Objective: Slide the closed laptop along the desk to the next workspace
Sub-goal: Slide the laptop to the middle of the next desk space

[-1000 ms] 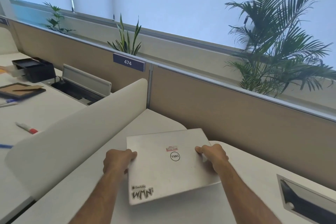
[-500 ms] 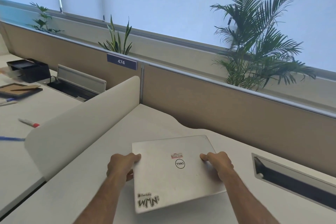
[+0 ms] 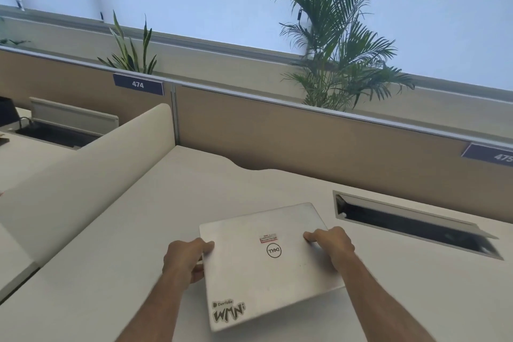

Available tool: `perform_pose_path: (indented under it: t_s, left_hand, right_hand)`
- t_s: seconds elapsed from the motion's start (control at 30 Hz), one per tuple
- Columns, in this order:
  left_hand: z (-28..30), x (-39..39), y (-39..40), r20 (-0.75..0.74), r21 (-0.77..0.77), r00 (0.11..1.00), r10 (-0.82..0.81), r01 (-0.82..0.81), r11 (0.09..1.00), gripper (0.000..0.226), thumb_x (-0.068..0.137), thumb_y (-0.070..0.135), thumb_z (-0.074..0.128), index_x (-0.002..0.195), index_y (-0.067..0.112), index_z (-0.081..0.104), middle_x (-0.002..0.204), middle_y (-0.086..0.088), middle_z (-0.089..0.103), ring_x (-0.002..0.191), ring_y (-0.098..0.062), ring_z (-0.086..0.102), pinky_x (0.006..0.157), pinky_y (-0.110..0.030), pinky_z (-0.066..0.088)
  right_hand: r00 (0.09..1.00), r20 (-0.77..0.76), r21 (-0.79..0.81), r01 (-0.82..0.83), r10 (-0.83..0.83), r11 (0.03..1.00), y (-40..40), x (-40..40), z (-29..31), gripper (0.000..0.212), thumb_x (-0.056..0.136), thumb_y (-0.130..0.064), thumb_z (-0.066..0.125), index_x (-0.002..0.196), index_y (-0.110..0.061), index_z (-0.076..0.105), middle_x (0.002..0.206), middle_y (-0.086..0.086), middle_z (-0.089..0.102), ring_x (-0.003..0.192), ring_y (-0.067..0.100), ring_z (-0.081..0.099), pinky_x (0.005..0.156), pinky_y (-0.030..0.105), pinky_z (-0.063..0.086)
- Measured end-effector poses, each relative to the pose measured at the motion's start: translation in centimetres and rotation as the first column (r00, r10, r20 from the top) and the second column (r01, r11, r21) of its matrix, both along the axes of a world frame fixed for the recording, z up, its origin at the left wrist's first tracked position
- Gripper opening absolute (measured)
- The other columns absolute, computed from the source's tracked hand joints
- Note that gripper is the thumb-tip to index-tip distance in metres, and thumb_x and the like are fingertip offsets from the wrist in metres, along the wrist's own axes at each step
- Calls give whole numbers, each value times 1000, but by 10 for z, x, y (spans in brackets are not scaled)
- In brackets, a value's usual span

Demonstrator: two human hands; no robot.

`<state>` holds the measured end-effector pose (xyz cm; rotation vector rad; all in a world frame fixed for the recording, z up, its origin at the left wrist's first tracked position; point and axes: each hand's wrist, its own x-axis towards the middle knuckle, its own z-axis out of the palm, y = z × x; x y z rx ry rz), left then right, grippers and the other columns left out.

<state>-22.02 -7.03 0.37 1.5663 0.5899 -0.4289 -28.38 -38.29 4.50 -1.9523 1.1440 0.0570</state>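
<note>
Two hands clamp closed laptop (image 3: 266,261) at 9 and 3 o'clock edges: left hand (image 3: 184,258), right hand (image 3: 331,244); stiff, smooth, likely slides easily on worktop (image 3: 277,183).

You have the closed laptop (image 3: 266,261) lying flat on the desk (image 3: 133,272) right in front of you. Your left hand (image 3: 184,259) sits at its left edge and your right hand (image 3: 331,247) at its right edge. To the laptop's right, near it, a cable slot (image 3: 410,226) is sunk into the desk. To your left, a divider (image 3: 83,172) stands between this desk and the next one. Behind the desk runs a partition wall (image 3: 305,141), with sign 474 (image 3: 138,84) on it to the left and sign 475 (image 3: 491,155) to the far right. Behind the wall, a spiky plant (image 3: 130,50) stands left and a palm (image 3: 344,44) right.
</note>
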Motion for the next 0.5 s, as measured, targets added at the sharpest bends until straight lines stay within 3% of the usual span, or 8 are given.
perform_pose_path:
  t_s: [0.13,0.23,0.33,0.5]
  left_hand:
    - [-6,-23,-19,-25,-6,998,-55,54,998,29,70,8,82,92,-6,70,91,-23,75,71,-38,76,67,-45,63]
    - [-8,-38,-32,-43,-10,995,-93,92,996,30,70,8,82,92,-8,69,92,-25,74,76,-41,76,71,-54,64]
    - [-8,-52,-45,-51,0,990,-133,133,991,29,71,7,81,93,-8,69,92,-25,75,73,-40,75,63,-45,62]
    - [-10,-74,-63,-70,15,980,-188,189,982,26,72,5,79,91,-9,69,89,-27,75,71,-42,76,70,-55,64]
  right_hand:
    - [999,-21,-6,39,-39,999,-16,-33,-2,63,72,-37,80,121,-5,57,124,16,61,118,38,52,102,47,47]
    - [997,-36,-20,61,-62,998,-27,-54,-3,61,71,-38,81,117,-6,57,124,16,61,118,38,53,102,47,47]
    - [995,-44,-33,87,-88,996,-39,-73,-5,54,70,-39,81,104,-9,52,122,15,62,117,38,53,101,47,47]
    - [991,-53,-37,119,-121,992,-54,-104,-12,52,69,-38,82,102,-9,53,121,15,63,116,38,54,101,47,48]
